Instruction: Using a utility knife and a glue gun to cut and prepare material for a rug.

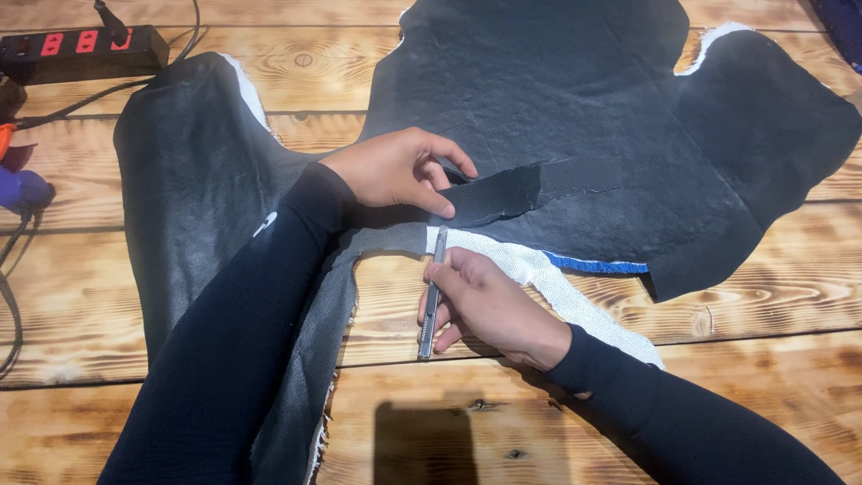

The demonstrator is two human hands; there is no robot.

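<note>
- The wooden plank table, pale boards with dark scorched grain, fills the view under everything
- The large black leather-like sheet, irregular in outline with a white fuzzy backing showing at its edges, spreads from the centre out to twelve, two and nine o'clock; a long lobe of it runs down toward seven o'clock beneath my left forearm
- A strip of white woven backing with a thin blue edge lies bare along the sheet's lower border, from the centre toward four o'clock
- A loose black flap of the same material lies at the centre, just right of my left fingertips, partly lifted off the sheet
- My left hand, in a black sleeve, sits just left of centre; thumb and fingers are pinched closed on the near end of the flap
- My right hand, also black-sleeved, is just below centre, toward five o'clock; its fingers are wrapped around the slim grey metal utility knife
- The knife stands nearly upright in the view, its tip at the edge of the sheet right below the flap, its butt toward six o'clock
- A black power strip with red switches lies at eleven o'clock, cables trailing from it
- A purple and orange tool, only partly in view, sits at nine o'clock
</note>
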